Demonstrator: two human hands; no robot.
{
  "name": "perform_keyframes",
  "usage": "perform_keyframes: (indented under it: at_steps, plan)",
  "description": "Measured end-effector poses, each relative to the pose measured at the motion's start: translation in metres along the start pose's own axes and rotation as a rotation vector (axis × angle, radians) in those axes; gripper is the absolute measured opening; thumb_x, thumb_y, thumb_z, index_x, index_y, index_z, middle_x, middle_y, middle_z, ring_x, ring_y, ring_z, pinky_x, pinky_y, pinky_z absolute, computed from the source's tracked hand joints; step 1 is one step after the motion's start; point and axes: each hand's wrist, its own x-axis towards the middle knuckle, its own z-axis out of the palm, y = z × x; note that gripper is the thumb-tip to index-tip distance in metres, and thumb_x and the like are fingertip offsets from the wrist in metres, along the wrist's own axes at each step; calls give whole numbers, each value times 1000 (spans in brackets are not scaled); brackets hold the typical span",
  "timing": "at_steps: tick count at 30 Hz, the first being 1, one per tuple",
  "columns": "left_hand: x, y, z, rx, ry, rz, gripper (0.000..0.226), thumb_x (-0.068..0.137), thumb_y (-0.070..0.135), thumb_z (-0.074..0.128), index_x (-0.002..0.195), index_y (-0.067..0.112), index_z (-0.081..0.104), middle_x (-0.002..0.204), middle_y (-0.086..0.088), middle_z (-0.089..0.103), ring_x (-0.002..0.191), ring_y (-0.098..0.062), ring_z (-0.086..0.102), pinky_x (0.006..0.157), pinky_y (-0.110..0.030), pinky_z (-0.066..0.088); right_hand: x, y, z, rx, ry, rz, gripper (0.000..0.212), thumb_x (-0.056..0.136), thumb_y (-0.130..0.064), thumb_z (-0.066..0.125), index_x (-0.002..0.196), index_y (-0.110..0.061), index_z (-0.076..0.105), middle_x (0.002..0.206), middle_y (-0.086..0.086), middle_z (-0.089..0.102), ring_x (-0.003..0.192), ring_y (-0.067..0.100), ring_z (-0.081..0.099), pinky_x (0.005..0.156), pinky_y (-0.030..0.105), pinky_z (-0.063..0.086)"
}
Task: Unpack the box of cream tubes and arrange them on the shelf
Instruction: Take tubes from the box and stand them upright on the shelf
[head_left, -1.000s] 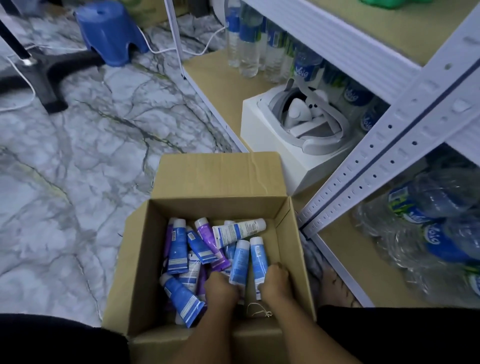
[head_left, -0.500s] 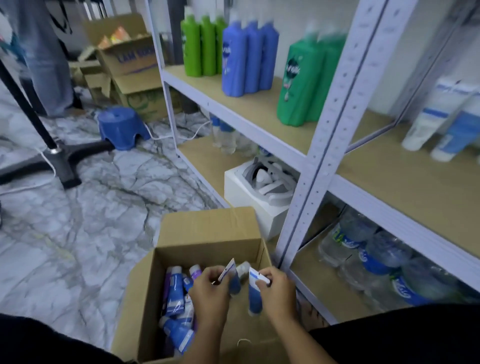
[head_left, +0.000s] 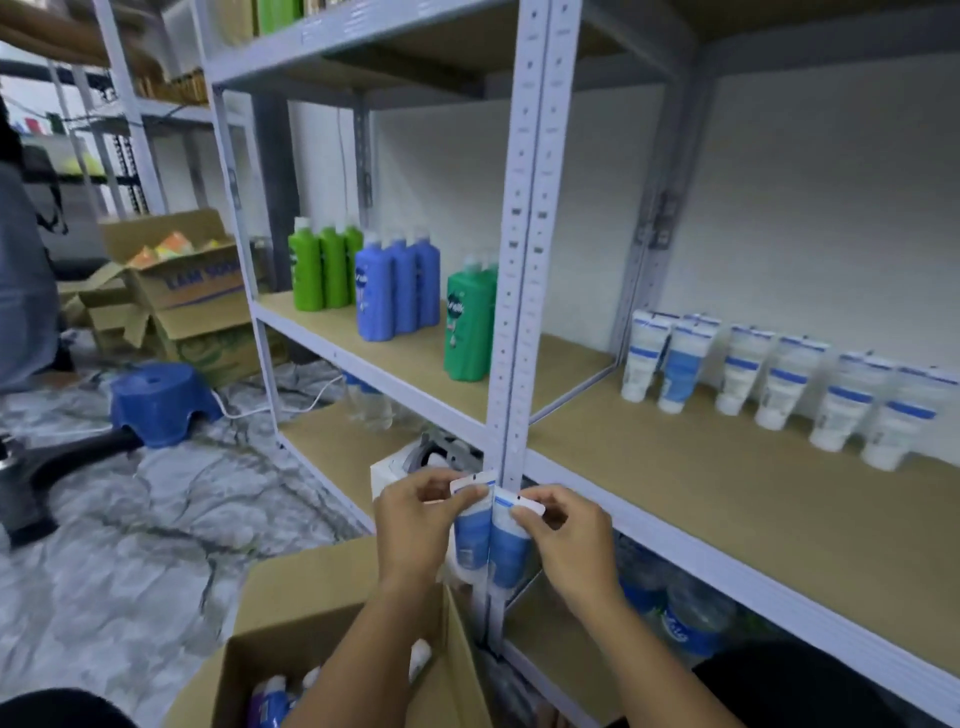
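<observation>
Two blue-and-white cream tubes are held side by side, caps down, above the open box (head_left: 332, 623). The left tube (head_left: 471, 535) is pinched near its flat crimped end by the left hand (head_left: 415, 525); the right tube (head_left: 510, 545) is pinched the same way by the right hand (head_left: 566, 535). The tubes are touching along their inner edges and are hanging directly in front of the shelf post (head_left: 511, 312). More tubes are seen in the box below the wrists. The target shelf board (head_left: 727, 499) lies up and to the right of the hands, with a row of white tubes (head_left: 779, 384) already stood on their caps near the back wall. Judged risks: the post stands between the hands and the shelf bay, so a tube could be knocked against it on the way across; the grip is only fingertips on a thin crimp, so a slip back into the box is possible; tubes stood on narrow caps could be tipped, and the standing row could be toppled if brushed while the new ones are set down.
</observation>
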Motion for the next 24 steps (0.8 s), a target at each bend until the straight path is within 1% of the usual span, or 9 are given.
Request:
perform_keyframes:
  at_steps: [2,5,7,9,11,13,16,20,24]
  plan:
    - [10,23,15,-18,-23,54,18,65,17,91,78,18,78,72,6,76,68,-8,71,62,-17,54,11,-17,-24,-6,48,-42,9,81,-18,77,87,-24,73,82,-15,72,78,-2,65,68,12,50]
    - [22,55,40,-63,-77,94,22,63,19,92,80,16,78,73,3,76,71,-14,72,64,-26,58,26,-41,-61,1,101,-92,9,82,-17,76,87,-24,73,83,-14,72,78,-3,64,66,9,48]
    - [29,73,57,-73,-105,127,23,64,20,92,81,17,78,74,4,76,71,-13,72,64,-26,58,34,-55,-85,-6,135,-118,9,83,-16,75,87,-24,71,84,-14,71,79,-4,63,66,9,49]
    - [35,88,76,-70,-141,153,22,65,21,92,80,17,77,75,6,76,73,-13,73,67,-29,60,41,-64,-107,-10,172,-134,10,84,-16,74,87,-24,70,85,-14,70,80,-3,63,67,11,50]
    - [40,100,96,-66,-189,173,21,66,22,92,80,17,77,76,5,76,76,-16,73,72,-35,62,48,-69,-128,-21,202,-137,10,84,-15,74,89,-24,70,86,-13,70,81,0,64,71,16,52]
    - [43,108,117,-68,-240,177,21,66,21,91,81,17,76,78,5,77,78,-15,74,74,-40,63,54,-71,-147,-44,216,-137,10,84,-15,74,91,-21,71,88,-11,71,82,2,65,73,20,54]
    - [40,115,146,-88,-303,147,21,67,17,90,82,14,76,79,3,77,78,-14,74,74,-41,63,58,-67,-175,-71,244,-122,11,85,-16,74,94,-21,71,89,-12,71,83,1,66,73,20,53]
    - [32,112,175,-113,-359,141,20,68,15,90,83,13,76,79,2,77,79,-15,74,75,-42,63,58,-54,-204,-118,280,-99,12,84,-15,74,93,-22,72,88,-13,72,82,0,66,72,19,52]
    - [22,109,193,-158,-397,139,16,71,12,88,82,16,76,80,4,77,80,-13,74,75,-35,62,55,-40,-219,-124,286,-76,12,85,-15,74,93,-23,71,89,-11,72,83,2,67,75,25,55]
